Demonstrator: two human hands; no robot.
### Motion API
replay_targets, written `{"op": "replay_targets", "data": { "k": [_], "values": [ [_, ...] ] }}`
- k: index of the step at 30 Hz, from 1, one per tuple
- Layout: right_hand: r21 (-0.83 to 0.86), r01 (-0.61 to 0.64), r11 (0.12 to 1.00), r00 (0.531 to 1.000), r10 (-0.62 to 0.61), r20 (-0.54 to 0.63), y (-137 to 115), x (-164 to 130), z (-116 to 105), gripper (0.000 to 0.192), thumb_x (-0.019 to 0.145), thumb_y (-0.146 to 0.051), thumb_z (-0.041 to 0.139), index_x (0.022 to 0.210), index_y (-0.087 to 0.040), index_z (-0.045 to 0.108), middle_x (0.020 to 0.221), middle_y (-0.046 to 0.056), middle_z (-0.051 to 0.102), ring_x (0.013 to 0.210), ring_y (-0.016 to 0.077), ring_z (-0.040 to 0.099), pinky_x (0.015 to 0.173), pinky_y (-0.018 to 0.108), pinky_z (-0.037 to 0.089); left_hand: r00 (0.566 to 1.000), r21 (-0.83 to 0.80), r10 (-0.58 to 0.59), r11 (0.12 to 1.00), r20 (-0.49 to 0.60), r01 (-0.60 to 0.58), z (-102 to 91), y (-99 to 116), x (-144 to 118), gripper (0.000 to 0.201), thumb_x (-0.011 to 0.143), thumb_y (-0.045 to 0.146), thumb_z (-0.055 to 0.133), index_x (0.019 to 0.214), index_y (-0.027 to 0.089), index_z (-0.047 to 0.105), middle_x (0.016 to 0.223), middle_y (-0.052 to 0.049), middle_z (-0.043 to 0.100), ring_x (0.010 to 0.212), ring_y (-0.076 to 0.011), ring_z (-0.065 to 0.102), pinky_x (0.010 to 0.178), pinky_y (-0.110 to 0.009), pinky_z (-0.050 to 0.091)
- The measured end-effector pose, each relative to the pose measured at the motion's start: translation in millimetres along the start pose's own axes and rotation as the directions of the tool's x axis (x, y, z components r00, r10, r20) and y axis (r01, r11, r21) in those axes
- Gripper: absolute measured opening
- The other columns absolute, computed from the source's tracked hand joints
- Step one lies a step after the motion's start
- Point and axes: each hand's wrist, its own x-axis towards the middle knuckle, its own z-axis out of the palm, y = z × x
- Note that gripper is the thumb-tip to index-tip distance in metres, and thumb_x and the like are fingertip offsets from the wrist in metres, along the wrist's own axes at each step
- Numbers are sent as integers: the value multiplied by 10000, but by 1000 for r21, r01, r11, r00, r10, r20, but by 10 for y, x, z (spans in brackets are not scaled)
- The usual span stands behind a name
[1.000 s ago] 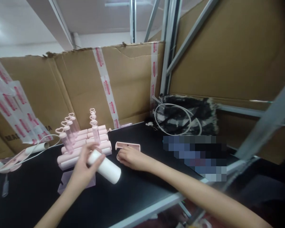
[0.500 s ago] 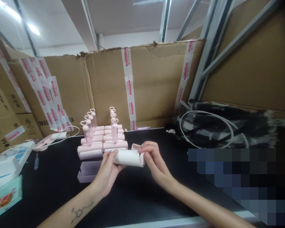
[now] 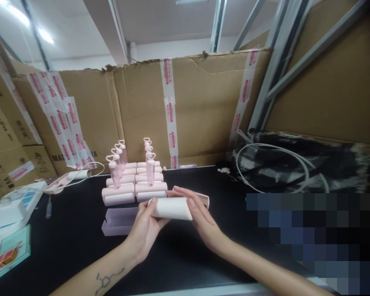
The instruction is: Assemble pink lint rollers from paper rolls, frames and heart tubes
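My left hand (image 3: 146, 228) is closed round the left end of a white paper roll (image 3: 171, 208), thumb on top. At the other end my right hand (image 3: 203, 218) rests against the roll, its fingers stretched along the far side and its thumb by the end. A pinkish piece (image 3: 206, 200) shows past the right fingers, partly hidden; I cannot tell how it joins the roll. Behind the hands stand pink lint rollers (image 3: 119, 192) in two columns, several with clear upright handles (image 3: 150, 172) topped by heart loops. A translucent lilac tray (image 3: 117, 226) lies left of my left hand.
On the left are a power strip with a white adapter (image 3: 8, 213), a teal box (image 3: 15, 250) and a pink roller with a white tube (image 3: 80, 174). A cardboard wall (image 3: 142, 102) borders the black table (image 3: 179, 263). Black plastic and a white cable (image 3: 239, 164) lie right.
My right fingers have gone from a pinch at the roll's end to lying stretched along its far side. The pinkish piece now shows to the right of them.
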Motion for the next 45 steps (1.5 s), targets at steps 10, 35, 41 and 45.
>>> {"op": "replay_targets", "data": {
  "k": [10,35,41,45],
  "values": [
    [-301,369,879,929,-336,156,-143,-23,111,240,947,-314,360,1104,-242,527,1134,92,573,1123,207,501,980,403,394,977,-34,-189,980,98,194,39,18,-65,239,846,377,566,993,200,501,930,-36,618,781,-155,619,746,-344,520],
    [72,-358,931,931,351,96,-308,440,-270,347,827,-487,468,1026,-203,480,726,-9,502,603,136,538,474,269,507,990,215,102,973,-95,-80,383,-51,78,457,749,451,643,1073,296,360,815,25,583,686,-147,621,657,-282,524],
    [50,-327,944,934,331,-135,-178,273,-64,335,830,-548,464,905,-224,424,704,-37,461,579,111,515,436,201,464,969,266,221,946,-108,-186,368,-230,298,431,746,416,661,1033,283,369,971,-4,588,871,-150,604,741,-241,492],
    [32,-383,923,921,384,-64,-129,193,-22,331,854,-569,415,921,-250,357,817,-20,495,645,137,554,432,228,500,965,294,239,935,-110,-198,307,-286,318,437,752,405,652,1057,280,364,932,1,596,825,-145,611,726,-239,488]
  ]
}}
